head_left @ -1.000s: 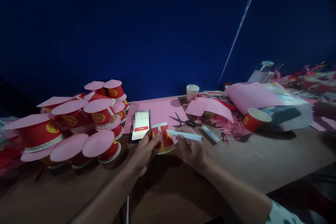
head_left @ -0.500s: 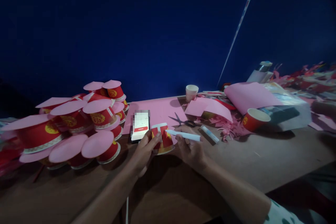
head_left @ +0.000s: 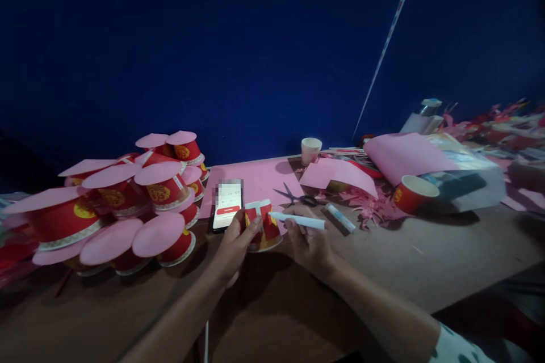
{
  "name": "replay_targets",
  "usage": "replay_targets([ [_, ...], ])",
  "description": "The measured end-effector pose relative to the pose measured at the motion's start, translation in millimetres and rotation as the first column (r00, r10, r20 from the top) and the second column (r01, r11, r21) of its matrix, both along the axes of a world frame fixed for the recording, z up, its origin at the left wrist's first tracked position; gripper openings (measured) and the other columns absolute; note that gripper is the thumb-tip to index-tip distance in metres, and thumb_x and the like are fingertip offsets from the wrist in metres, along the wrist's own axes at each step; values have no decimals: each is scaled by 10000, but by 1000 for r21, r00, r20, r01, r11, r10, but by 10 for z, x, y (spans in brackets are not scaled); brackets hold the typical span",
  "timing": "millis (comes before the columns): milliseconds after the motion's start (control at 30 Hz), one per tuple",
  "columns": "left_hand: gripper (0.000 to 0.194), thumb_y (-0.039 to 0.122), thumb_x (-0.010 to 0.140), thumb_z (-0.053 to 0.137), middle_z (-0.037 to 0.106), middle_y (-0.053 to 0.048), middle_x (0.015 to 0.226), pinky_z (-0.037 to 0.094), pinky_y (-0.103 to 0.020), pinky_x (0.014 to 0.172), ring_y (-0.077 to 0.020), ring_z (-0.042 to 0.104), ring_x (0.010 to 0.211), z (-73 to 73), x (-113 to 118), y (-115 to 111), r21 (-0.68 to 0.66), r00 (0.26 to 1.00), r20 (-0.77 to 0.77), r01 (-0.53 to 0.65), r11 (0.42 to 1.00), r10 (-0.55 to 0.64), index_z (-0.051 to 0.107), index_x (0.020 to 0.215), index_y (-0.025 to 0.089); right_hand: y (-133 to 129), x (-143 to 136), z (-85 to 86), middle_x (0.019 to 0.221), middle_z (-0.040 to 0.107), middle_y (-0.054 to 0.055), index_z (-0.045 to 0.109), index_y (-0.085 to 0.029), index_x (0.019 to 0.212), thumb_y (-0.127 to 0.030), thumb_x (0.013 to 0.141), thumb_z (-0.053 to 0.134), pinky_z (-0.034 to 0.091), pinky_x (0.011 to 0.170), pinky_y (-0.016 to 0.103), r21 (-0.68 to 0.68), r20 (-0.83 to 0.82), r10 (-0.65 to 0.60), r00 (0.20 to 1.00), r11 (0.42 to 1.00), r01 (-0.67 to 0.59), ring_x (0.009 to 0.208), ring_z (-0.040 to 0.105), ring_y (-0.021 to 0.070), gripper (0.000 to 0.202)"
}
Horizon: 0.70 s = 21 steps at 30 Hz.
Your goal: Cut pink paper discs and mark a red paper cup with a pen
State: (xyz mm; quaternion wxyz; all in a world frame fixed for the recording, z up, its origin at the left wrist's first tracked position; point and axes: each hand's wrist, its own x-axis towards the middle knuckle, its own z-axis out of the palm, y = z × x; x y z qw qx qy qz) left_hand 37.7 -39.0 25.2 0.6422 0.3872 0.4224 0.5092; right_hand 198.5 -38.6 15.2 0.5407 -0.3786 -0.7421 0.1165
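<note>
My left hand [head_left: 236, 244] is closed on a red paper cup [head_left: 269, 232] with gold print and a white strip on its side, its thumb over the front. A white pen-like tube [head_left: 304, 221] is pinched in my right hand [head_left: 310, 247], and its tip is at the cup's upper right side. Behind the cup, a phone [head_left: 228, 207] with a lit screen lies on pink paper [head_left: 259, 176]. Black-handled scissors [head_left: 293, 197] lie open behind the tube, and a capped clear tube [head_left: 340, 218] rests to the right.
Many red cups topped with pink discs [head_left: 159, 233] are stacked at the left. A white cup [head_left: 311, 148] stands at the back. To the right are a tilted red cup [head_left: 415, 194], pink scraps [head_left: 372, 207] and a curled pink sheet [head_left: 409, 153].
The cup and the tube's tip have shifted very slightly. Both hands keep their hold.
</note>
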Motion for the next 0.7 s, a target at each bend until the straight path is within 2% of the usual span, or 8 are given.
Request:
replay_targets([
  [333, 360, 365, 729, 645, 642, -38, 1035, 479, -249, 743, -160, 623, 894, 21, 3, -1, -25, 1000, -2, -2, 1000, 2, 525, 1034, 214, 21, 0, 4, 780, 622, 42, 561, -183, 834, -176, 869, 436, 499, 701, 285, 13, 19, 12, 1000, 1000, -12, 736, 603, 166, 130],
  [533, 372, 371, 711, 660, 671, -19, 971, 462, -189, 571, -134, 643, 754, 43, 9, -6, -100, 999, -27, -30, 995, 28, 544, 1040, 240, 12, -16, 13, 796, 628, 45, 562, -187, 844, -168, 866, 444, 504, 700, 279, 14, 6, 11, 1000, 1000, -11, 735, 608, 166, 121],
  [700, 339, 367, 733, 641, 667, -12, 995, 470, -195, 617, -140, 639, 819, 44, 15, -18, -93, 1000, -20, -5, 996, 3, 545, 1034, 244, 14, -14, 2, 796, 621, 42, 558, -184, 876, -165, 870, 443, 498, 679, 279, 0, -6, 4, 1000, 1000, -4, 723, 598, 161, 116],
])
